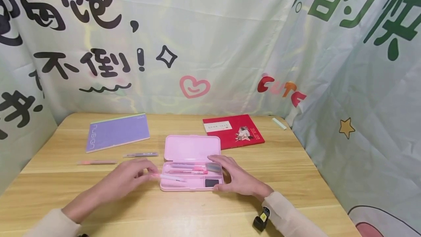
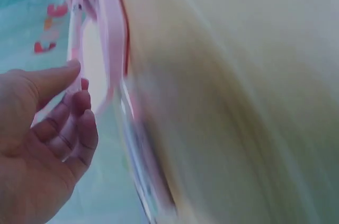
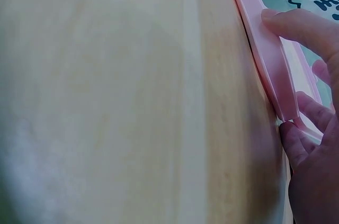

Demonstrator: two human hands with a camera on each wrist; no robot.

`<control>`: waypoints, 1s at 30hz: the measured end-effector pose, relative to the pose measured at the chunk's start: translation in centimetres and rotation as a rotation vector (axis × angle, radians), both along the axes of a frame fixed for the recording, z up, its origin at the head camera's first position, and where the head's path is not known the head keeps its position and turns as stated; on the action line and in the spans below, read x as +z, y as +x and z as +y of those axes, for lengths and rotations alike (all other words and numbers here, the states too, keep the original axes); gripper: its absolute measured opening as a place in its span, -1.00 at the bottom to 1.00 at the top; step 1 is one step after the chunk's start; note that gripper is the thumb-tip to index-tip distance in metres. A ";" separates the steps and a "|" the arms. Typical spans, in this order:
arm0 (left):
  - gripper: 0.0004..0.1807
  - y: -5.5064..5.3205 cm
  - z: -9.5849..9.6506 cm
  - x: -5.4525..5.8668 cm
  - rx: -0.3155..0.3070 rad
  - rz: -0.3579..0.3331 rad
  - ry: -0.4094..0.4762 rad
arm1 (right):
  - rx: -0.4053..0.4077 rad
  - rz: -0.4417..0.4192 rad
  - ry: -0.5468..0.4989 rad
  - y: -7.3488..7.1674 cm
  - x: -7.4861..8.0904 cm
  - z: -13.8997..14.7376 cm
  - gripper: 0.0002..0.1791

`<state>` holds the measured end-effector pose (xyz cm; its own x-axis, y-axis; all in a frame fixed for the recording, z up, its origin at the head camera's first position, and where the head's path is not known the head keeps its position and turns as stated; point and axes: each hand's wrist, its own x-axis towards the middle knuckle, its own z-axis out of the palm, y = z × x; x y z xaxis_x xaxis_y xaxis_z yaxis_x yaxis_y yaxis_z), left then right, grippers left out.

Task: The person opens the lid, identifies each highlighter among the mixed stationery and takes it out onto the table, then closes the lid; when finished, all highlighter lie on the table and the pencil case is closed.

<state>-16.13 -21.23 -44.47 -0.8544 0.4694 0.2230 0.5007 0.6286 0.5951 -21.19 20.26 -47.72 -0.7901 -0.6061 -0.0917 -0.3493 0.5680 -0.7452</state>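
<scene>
A pink pencil case (image 1: 192,148) lies on the table with its lid folded back. Inside are several pens (image 1: 187,172), a grey item (image 1: 213,167) and a small dark block (image 1: 211,183) at the right. My left hand (image 1: 131,173) is at the case's left end, pinching a pale pink-and-white pen (image 2: 76,30) between thumb and fingers. The pen slants over the front part of the tray. My right hand (image 1: 241,178) grips the case's right end; its thumb (image 3: 280,21) presses the front edge, and the fingers sit around the side and back corner.
Left of the case lie a grey-purple pen (image 1: 142,154) and an orange-pink pen (image 1: 97,162). Behind are a purple notebook (image 1: 118,132) and a red booklet (image 1: 246,129), partly behind the lid. A pale stick (image 1: 279,123) lies at the back right, near the cloth backdrop (image 1: 230,46).
</scene>
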 end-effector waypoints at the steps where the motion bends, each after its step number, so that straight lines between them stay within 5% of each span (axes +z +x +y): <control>1: -0.90 0.1 -0.7 0.1 0.009 0.019 0.009 | -0.001 0.001 0.000 0.0 0.0 0.0 0.04; 8: -0.70 0.2 -7.2 -0.4 0.082 0.160 0.009 | -0.002 0.001 0.000 0.0 0.2 0.0 0.05; 17: -0.66 0.5 -16.0 -2.5 0.232 0.222 -0.100 | 0.005 0.014 0.003 0.0 0.0 0.1 0.04; 24: -0.76 0.9 -19.7 -3.5 0.323 0.130 -0.123 | 0.005 0.009 0.002 0.0 0.1 0.0 0.04; 30: -0.71 0.8 -21.2 -4.0 0.309 0.165 -0.151 | 0.001 0.000 0.007 0.0 0.3 -0.2 0.04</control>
